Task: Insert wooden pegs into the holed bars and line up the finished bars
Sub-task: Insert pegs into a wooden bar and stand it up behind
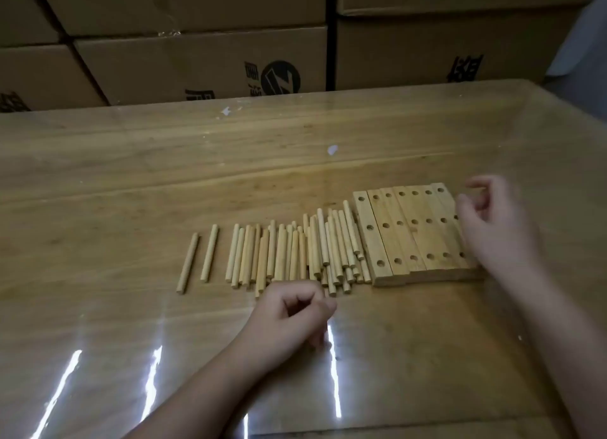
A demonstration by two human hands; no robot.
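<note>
Looking down on a glossy wooden worktop [131, 175], catching bright streaks of light [151, 379] near its front edge. Facing stacked cardboard boxes [197, 57] standing just beyond the back edge.

Working over a row of holed bars [414, 235] lying flat toward the right edge of the worktop, long sides touching, each running from back to front. Showing three holes apiece, all dark and unfilled where they can be seen. Sticking out a little further toward the front edge with the leftmost bar [372, 238] than with its neighbours.

Crowding against that leftmost bar with a loose pile of wooden pegs [295, 254], mostly lying parallel to the bars, some overlapping, spreading leftward toward the middle of the worktop. Lying apart from the pile on its left side, two single pegs [188, 263], side by side but not touching.

Resting the left hand [292, 317] on the worktop just in front of the pile, fingers curled in, thumb and forefinger meeting right at the near ends of the pegs; pinching one or not, impossible to tell. Hanging the right hand [492, 218] over the right end of the row, blurred, fingers loosely bent and spread, gripping nothing, covering part of the rightmost bar.
</note>
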